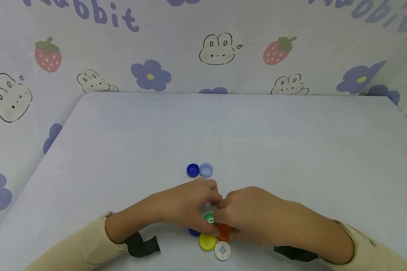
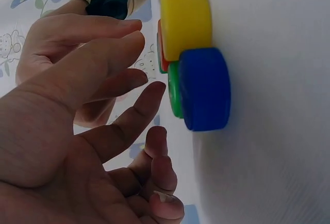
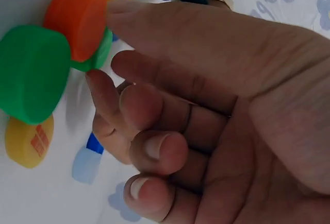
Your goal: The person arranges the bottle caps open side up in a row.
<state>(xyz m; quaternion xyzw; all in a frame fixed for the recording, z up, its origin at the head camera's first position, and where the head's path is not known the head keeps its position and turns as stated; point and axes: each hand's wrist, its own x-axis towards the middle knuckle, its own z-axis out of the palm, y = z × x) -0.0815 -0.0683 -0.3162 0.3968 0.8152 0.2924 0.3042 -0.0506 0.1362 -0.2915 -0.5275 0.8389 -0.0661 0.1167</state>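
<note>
Plastic bottle caps lie around my hands. My left hand hovers over them, thumb spread from its loosely bent fingers and nothing in its grasp. Thumb and forefinger of my right hand stand apart, tips close over an orange cap; the other fingers are loosely curled. By the orange cap are a green cap, a yellow cap and a white cap. A dark blue cap is partly hidden under my left thumb in the head view.
Another green cap and an amber cap with red print lie under my right hand. Beyond the hands, a dark blue cap and a light blue cap sit side by side on the white table. Patterned cloth hangs behind.
</note>
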